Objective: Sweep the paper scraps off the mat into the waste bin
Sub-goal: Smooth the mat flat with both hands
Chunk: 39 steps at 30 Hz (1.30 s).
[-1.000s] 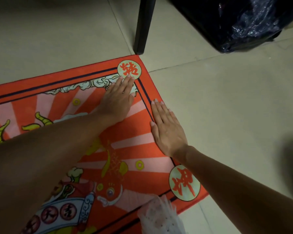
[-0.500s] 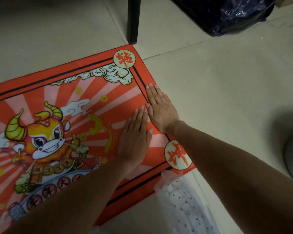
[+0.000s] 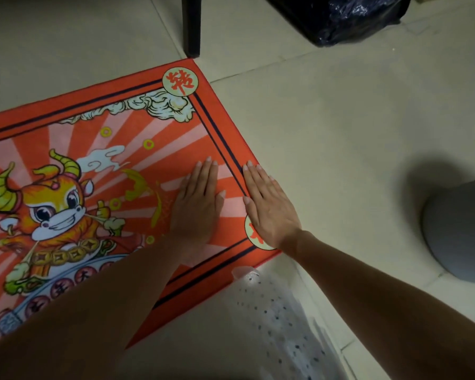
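A red mat [image 3: 99, 160] with a cartoon ox and sunburst stripes lies on the tiled floor. My left hand [image 3: 196, 204] rests flat, palm down, on the mat near its right border, fingers together. My right hand [image 3: 269, 207] lies flat along the mat's right edge, half on the floor, covering part of a round emblem at the near right corner. Neither hand holds anything. I see no paper scraps on the visible mat. A grey rounded container [image 3: 461, 234], perhaps the waste bin, stands on the floor at the right.
A black furniture leg [image 3: 191, 26] stands just beyond the mat's far corner. A dark plastic bag [image 3: 348, 17] sits at the top right. A white dotted garment [image 3: 280, 319] hangs at the bottom centre. Pale floor tiles surround the mat.
My left hand slid back from the far corner toward the near right part of the mat. My right hand slid nearer along the right edge, onto the near corner emblem.
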Each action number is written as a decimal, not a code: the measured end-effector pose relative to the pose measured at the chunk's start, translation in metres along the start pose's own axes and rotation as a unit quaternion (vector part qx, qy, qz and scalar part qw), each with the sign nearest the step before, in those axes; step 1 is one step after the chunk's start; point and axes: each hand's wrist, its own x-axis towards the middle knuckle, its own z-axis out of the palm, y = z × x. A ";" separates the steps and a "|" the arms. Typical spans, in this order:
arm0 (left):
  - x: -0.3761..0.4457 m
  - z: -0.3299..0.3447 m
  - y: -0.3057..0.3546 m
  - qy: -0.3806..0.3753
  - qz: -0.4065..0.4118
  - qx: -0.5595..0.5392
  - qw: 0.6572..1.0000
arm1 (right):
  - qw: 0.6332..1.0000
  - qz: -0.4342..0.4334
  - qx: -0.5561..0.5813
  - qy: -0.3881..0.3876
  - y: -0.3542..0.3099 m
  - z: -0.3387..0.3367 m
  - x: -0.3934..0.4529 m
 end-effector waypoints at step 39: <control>-0.090 -0.018 0.025 -0.028 0.075 -0.177 0.981 | 0.995 0.091 -0.026 0.010 -0.058 0.018 -0.049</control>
